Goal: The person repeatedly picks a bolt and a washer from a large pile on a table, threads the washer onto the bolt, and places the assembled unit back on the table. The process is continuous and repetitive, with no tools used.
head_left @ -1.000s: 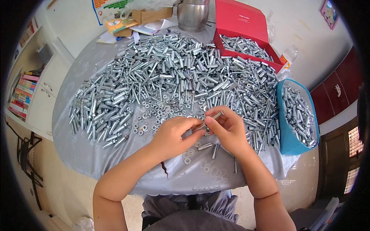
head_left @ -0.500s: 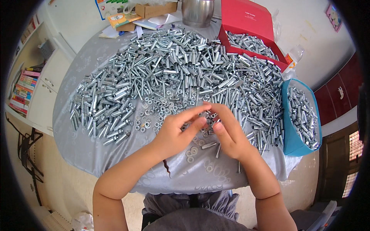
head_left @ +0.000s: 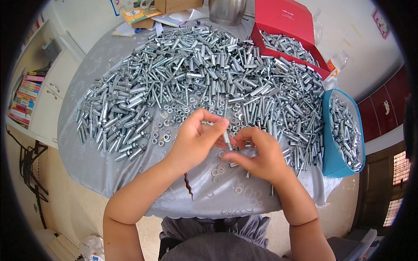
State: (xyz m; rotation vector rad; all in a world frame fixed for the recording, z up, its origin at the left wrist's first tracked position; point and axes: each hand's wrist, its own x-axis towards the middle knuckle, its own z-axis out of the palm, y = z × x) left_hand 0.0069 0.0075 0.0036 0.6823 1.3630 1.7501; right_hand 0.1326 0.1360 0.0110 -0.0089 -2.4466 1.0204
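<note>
A silvery sleeve anchor bolt (head_left: 227, 140) slants downward from the pinched thumb and fingers of my left hand (head_left: 196, 135). At its lower end is my right hand (head_left: 263, 154), thumb and fingers apart around the bolt; whether they touch it is hard to make out. Below and behind both hands lie loose washers (head_left: 216, 172) and nuts (head_left: 162, 135) on the grey tablecloth (head_left: 170, 198). A big heap of metal sleeves and bolts (head_left: 196, 65) spreads beyond my hands, with finished-looking anchor bolts (head_left: 124, 119) gathered at the left.
On the right stands a teal fabric bin (head_left: 333, 152) holding anchor bolts. An open red box (head_left: 289, 54), part filled with metal pieces, sits at the back right beside a plastic bottle (head_left: 337, 63). A steel pot (head_left: 227, 11), cardboard box (head_left: 178, 4) and papers are at the back.
My hands, which were together at the fingertips, have come apart and a little lower. The anchor bolt now shows in my left hand; my right fingers have spread.
</note>
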